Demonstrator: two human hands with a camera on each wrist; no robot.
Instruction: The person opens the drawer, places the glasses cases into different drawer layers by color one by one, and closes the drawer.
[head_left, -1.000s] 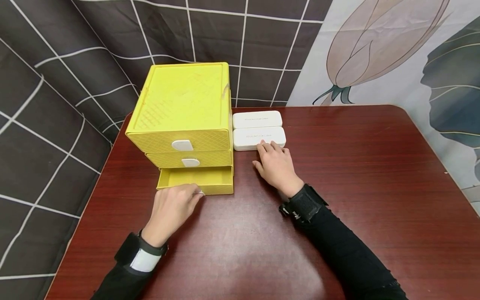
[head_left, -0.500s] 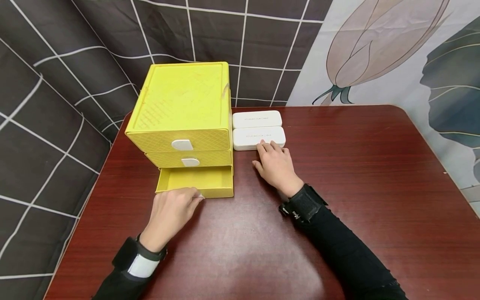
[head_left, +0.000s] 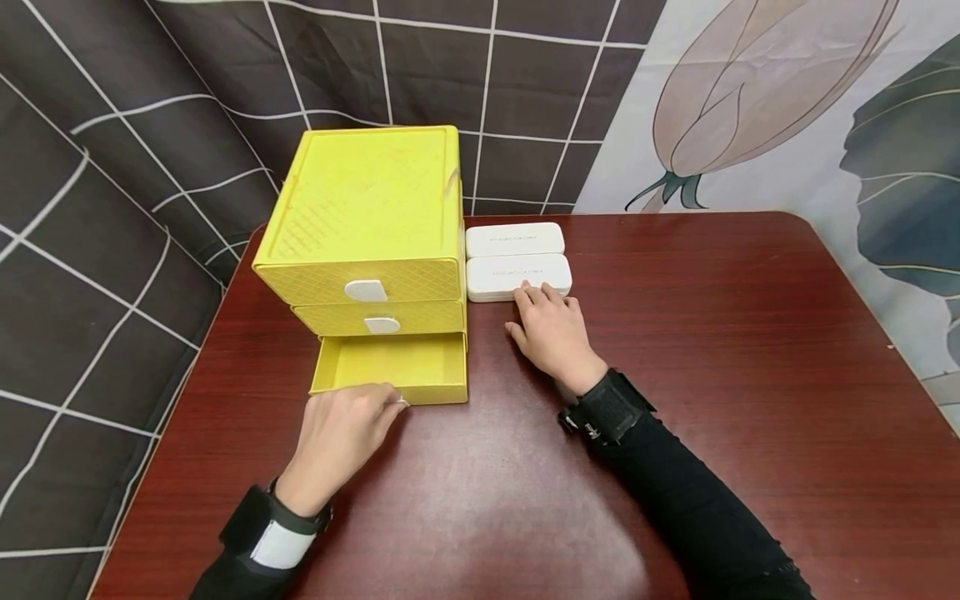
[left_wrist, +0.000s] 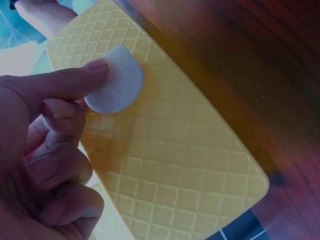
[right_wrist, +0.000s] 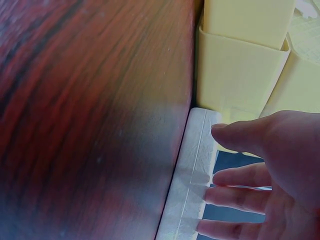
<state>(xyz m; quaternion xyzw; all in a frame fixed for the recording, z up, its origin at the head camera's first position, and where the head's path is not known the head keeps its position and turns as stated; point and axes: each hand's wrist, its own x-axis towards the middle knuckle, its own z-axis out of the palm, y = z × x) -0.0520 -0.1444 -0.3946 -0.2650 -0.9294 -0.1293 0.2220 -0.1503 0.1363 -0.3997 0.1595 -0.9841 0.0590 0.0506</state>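
Observation:
My left hand (head_left: 347, 433) pinches the white tab handle (left_wrist: 120, 82) of the bottom drawer (head_left: 438, 393), thumb on its face and the fingers curled behind. This drawer stands pulled out of the yellow drawer unit (head_left: 367, 200), and its visible inside is bare. To the right of the unit two white oblong cases lie side by side. On the near case (head_left: 517, 279) rest the fingertips of my right hand (head_left: 555, 337), its fingers loosely extended. The far case (head_left: 514, 240) is untouched. In the right wrist view the near case's side (right_wrist: 187, 170) shows beside the fingers.
Two upper drawers with white handles (head_left: 365, 290) are closed. The unit stands at the back left of a dark red wooden table (head_left: 712, 350). Grey gridded cloth (head_left: 420, 67) hangs behind and to the left, with a flower-printed cloth (head_left: 772, 92) at the back right.
The bottom drawer has slid further out toward me, with my left hand moving back on its handle. My right hand and both cases have stayed in place.

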